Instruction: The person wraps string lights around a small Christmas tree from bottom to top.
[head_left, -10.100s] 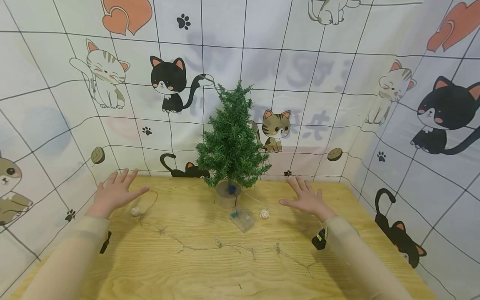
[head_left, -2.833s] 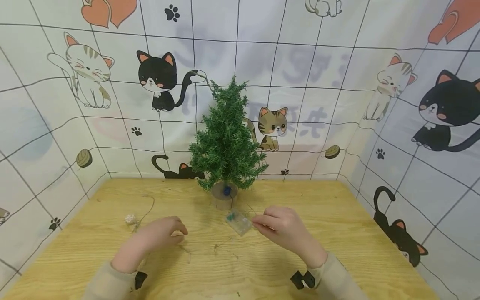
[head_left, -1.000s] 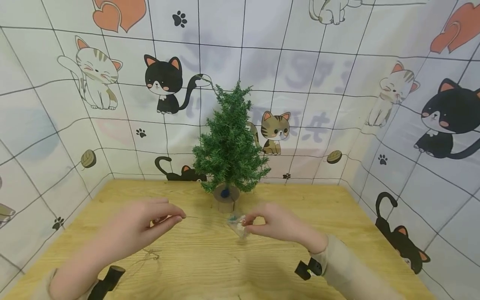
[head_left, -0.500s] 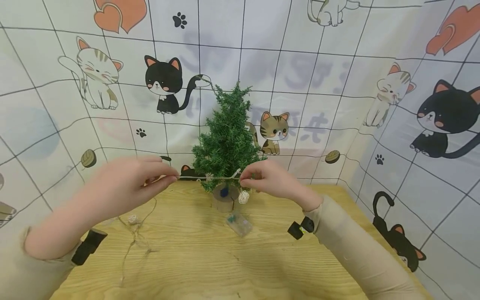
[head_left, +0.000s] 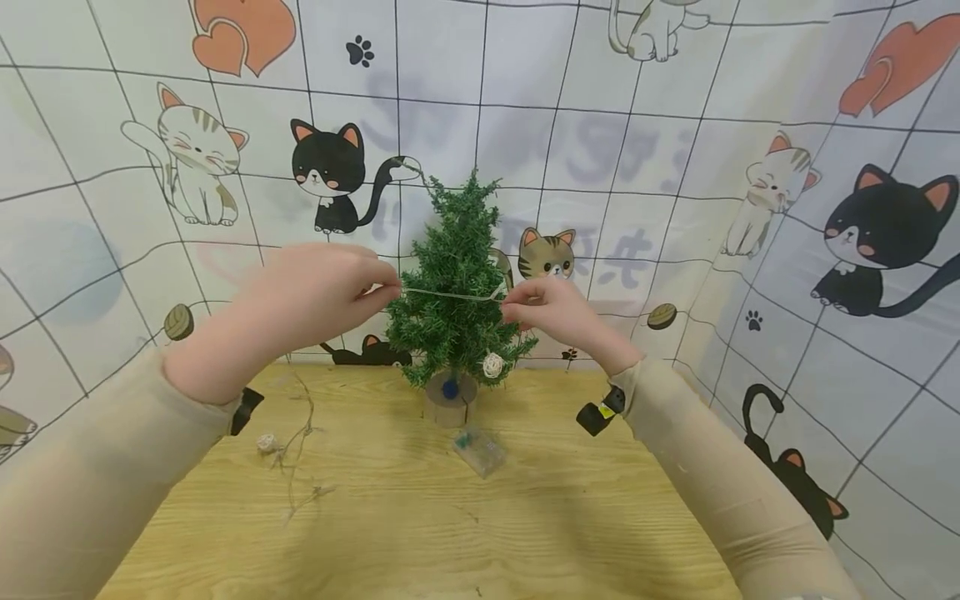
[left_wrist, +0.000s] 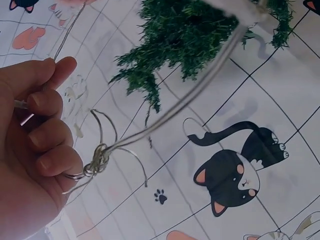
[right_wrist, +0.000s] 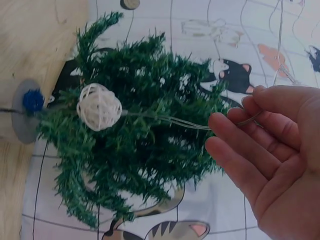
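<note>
In the head view, a person in pale sleeves stretched a light string (head_left: 450, 295) between two raised hands, in front of a small green artificial tree (head_left: 457, 258). The left hand (head_left: 318, 287) pinched one end of the taut stretch between thumb and fingers; the right hand (head_left: 557, 317) pinched the other. A white woven ball (head_left: 492, 365) hung below the right hand, before the tree's lower branches; whether it touched them could not be told. The tree stood in a round base (head_left: 452, 408) at the back of a wooden bench (head_left: 420, 508), with a clear box (head_left: 480, 452) lying just in front. Near the left forearm, a tangled cord (head_left: 303, 433) lay on the bench beside a second ball (head_left: 267, 443). Cartoon cats covered the wall sheet (head_left: 442, 50) behind. In the left wrist view, that hand's fingers were curled, with a looped knot (left_wrist: 96, 162) next to the lower ones. In the right wrist view, thumb and fingers gripped thin strands leading to the woven ball.
</note>
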